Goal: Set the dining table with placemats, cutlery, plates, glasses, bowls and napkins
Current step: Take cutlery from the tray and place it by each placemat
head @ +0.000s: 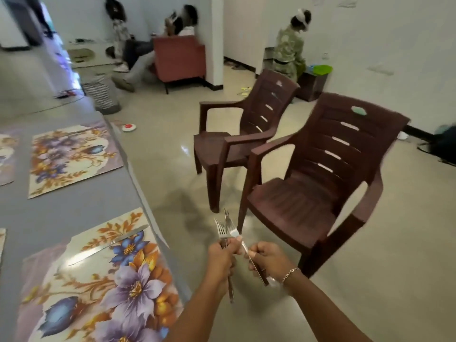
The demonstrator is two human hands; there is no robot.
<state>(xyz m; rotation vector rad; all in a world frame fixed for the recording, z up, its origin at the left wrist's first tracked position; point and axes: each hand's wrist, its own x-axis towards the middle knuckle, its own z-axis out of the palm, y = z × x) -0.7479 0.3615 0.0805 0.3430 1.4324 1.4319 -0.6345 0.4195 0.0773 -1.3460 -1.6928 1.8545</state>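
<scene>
Table (74, 213) with grey cover runs down the left; two brown plastic chairs stand off it on the floor, near chair (320, 188) and far chair (246, 134); floral placemats are already down, near placemat (103, 287) and far placemat (71, 156); both hands hang over the floor between table edge and near chair. Left hand (222, 255) is clenched round a bundle of forks (220, 229), tines up, handles poking out below; right hand (267, 257) is closed on the handle of a single fork (245, 249) whose head lies against the bundle. Knife (108, 244) lies on the near placemat's far side, close to the table edge.

Step looks like separating one fork for this setting; to do it well, keep the left grip firm so the rest do not slip, draw the single fork out along its length so the tines do not snag, then lay it on the near placemat on the side away from the knife, parallel to it, tines the same way.
</scene>
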